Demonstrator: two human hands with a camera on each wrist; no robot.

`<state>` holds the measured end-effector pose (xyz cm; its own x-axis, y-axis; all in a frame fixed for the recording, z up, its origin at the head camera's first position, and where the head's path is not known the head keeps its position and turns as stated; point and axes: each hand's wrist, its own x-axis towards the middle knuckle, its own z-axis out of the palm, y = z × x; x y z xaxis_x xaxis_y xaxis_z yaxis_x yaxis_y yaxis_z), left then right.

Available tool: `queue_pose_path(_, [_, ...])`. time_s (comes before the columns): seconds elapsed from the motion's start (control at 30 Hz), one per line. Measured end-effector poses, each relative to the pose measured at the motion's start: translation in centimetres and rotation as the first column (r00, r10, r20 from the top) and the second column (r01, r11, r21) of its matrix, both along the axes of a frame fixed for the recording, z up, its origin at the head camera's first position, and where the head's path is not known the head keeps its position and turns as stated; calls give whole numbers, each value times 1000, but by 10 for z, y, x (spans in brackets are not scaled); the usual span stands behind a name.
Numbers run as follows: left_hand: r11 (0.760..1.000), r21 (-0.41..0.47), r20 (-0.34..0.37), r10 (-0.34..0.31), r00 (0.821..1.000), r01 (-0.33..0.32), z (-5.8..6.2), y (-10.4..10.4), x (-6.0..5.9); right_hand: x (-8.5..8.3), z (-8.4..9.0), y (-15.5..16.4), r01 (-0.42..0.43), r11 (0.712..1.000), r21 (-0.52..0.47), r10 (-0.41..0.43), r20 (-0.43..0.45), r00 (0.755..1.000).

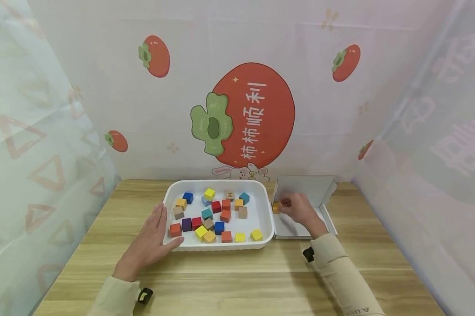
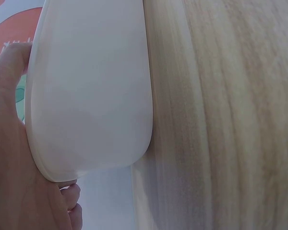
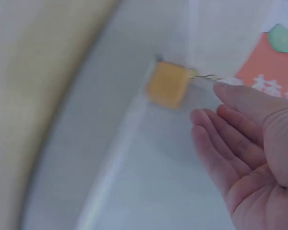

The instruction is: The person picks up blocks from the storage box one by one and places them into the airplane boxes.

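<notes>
A white tray (image 1: 219, 247) holds many coloured cubes, among them a purple cube (image 1: 186, 224) and yellow ones. My left hand (image 1: 152, 232) rests at its near left corner, thumb over the front rim, fingers stretched along the left side. The tray's outer wall (image 2: 91, 86) fills much of the left wrist view. Inside an opened white box (image 1: 296, 229) to the right, an orange cube (image 3: 168, 85) lies against the left wall. My right hand (image 3: 245, 153) is beside that cube with loosely bent fingers; a gap shows between fingertips and cube, and nothing is held.
The box's raised lid (image 1: 312, 188) leans up behind my right hand. Both containers stand side by side on a wooden table (image 1: 237, 281). A printed cloth (image 1: 174, 101) hangs behind, with further cloth at both sides.
</notes>
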<state>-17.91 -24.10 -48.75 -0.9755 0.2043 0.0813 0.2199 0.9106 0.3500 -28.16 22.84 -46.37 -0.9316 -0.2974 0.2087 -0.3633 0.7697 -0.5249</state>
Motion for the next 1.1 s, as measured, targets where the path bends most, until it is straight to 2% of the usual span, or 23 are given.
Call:
queue_pose_path(0.3, [1000,-3,-1,3,1000,-3,0,0,0,15,35,-15,-94,996,-12,94,-13,996])
queue_pose_path(0.47, [1000,-6,-5,2,1000,-2,-1,0,0,21,46,-27,-129,992,8,128,62,990])
queue_pose_path(0.63, [1000,-6,-6,1,1000,-1,-1,0,0,23,47,-36,-179,982,59,170,128,977])
queue_pose_path(0.73, [1000,-2,-5,0,1000,0,-1,0,0,24,46,-40,-252,963,92,233,173,957])
queue_pose_path(0.9, [1000,-1,-5,1,1000,-1,-1,-1,-1,25,45,-49,-378,914,150,337,240,910])
queue_pose_path(1.1, [1000,-1,2,0,1000,0,-1,-1,-1,26,44,-61,-446,864,232,374,297,879])
